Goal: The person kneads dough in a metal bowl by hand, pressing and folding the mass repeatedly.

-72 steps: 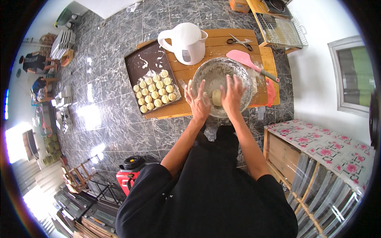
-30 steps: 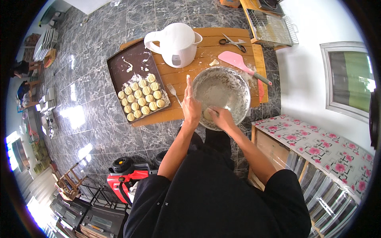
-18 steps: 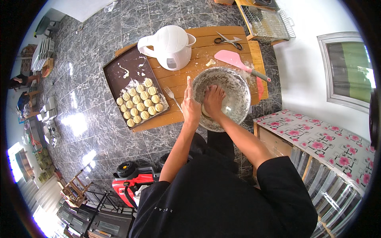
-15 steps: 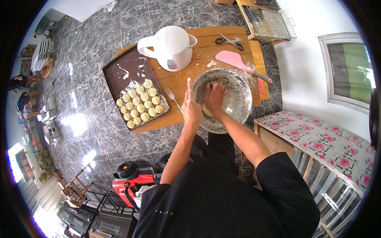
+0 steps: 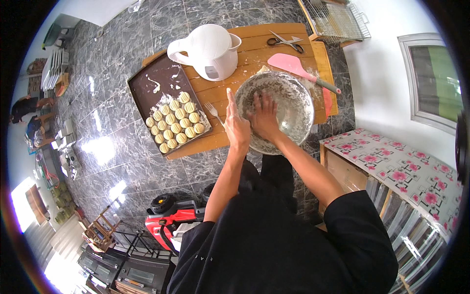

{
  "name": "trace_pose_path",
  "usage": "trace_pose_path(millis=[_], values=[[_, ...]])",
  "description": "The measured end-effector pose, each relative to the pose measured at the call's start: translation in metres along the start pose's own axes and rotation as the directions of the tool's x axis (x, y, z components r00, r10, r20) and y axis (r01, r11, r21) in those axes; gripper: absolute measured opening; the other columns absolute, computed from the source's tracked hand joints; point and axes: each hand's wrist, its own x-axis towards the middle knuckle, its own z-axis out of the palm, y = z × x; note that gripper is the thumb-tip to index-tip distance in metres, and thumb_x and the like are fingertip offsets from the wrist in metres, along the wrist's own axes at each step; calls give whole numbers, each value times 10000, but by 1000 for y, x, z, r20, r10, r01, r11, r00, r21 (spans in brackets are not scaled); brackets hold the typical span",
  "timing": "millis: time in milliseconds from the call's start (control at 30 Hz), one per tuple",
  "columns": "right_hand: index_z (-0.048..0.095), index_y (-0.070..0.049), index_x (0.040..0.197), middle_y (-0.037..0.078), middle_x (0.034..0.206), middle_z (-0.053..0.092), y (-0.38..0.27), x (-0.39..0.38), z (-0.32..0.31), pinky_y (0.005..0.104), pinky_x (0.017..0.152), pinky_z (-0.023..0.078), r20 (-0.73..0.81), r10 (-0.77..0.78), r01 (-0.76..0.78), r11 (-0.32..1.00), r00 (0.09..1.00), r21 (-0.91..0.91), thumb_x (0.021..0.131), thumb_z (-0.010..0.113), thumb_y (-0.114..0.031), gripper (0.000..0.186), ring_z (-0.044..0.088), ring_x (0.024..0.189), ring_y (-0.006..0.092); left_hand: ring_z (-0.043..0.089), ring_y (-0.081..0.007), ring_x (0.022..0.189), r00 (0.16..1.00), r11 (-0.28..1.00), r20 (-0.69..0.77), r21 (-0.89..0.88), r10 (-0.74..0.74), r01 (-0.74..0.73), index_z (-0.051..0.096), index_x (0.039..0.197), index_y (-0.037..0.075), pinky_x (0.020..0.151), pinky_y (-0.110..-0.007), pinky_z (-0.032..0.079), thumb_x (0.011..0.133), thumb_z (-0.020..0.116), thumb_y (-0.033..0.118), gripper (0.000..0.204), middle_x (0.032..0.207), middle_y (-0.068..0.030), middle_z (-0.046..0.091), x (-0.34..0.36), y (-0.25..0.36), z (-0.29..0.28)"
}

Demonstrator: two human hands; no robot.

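Note:
Inside a flour-smeared metal bowl [image 5: 296, 100], my right hand [image 5: 265, 117] presses down flat with its fingers spread. Whatever lies beneath that palm is hidden now; a pale lump, probably dough, showed there earlier. My left hand [image 5: 237, 128] steadies the bowl's left rim from outside, its fingers stretched out straight and pale residue on the fingertips. Just left of it, a fork [image 5: 212, 110] rests on the wooden table [image 5: 254, 35]. Farther left, a dark baking tray [image 5: 155, 78] carries several rounds of ridged dough [image 5: 175, 118] in its near part.
A white electric kettle [image 5: 209, 51] stands behind the tray and bowl. Scissors [image 5: 285, 43] and a pink spatula [image 5: 289, 63] lie at the back right. A flower-patterned tabletop [image 5: 391, 169] is at right, and a red-and-black wheeled machine [image 5: 174, 218] stands at lower left.
My right hand has gone from curled fingers to a flat, spread palm in the bowl. My left hand stays at the rim. The whole view has shifted slightly.

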Motion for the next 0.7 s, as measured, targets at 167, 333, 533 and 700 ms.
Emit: trace_pose_path(millis=[167, 333, 533, 700], values=[[590, -52, 1197, 220, 1393, 439, 7, -21, -57, 594, 1068, 250, 512, -145, 25, 972, 847, 234, 929, 518, -317, 384, 414, 1269, 357, 590, -433, 1070, 998, 998, 53, 55, -33, 30, 177, 1515, 103, 852, -434, 503, 713, 423, -152, 877, 1303, -301, 506, 4, 1, -6], [621, -35, 1080, 249, 1246, 512, 14, -22, -72, 548, 1065, 270, 696, -20, -404, 802, 718, 439, 922, 517, -366, 381, 426, 1229, 409, 616, -387, 1043, 991, 991, -9, 22, 133, -133, 150, 1510, 64, 877, -390, 491, 768, 475, -130, 833, 1252, -276, 560, 3, -23, -3], [521, -30, 1233, 297, 1286, 425, -3, -20, -14, 575, 996, 299, 285, 103, -169, 961, 953, 217, 919, 520, -273, 397, 425, 1174, 446, 639, -232, 1008, 984, 925, 112, -343, -135, 166, 283, 1454, 8, 873, -341, 484, 797, 524, -77, 705, 1122, -169, 652, 0, -48, 6], [502, -37, 1258, 253, 1373, 405, -7, -31, 1, 597, 1060, 245, 103, 15, -24, 996, 995, 89, 915, 509, -295, 429, 418, 1227, 402, 661, -296, 980, 968, 949, 193, -243, -158, 203, 557, 1250, -4, 872, -368, 487, 768, 495, -13, 486, 1033, -205, 679, 2, -61, 0]])
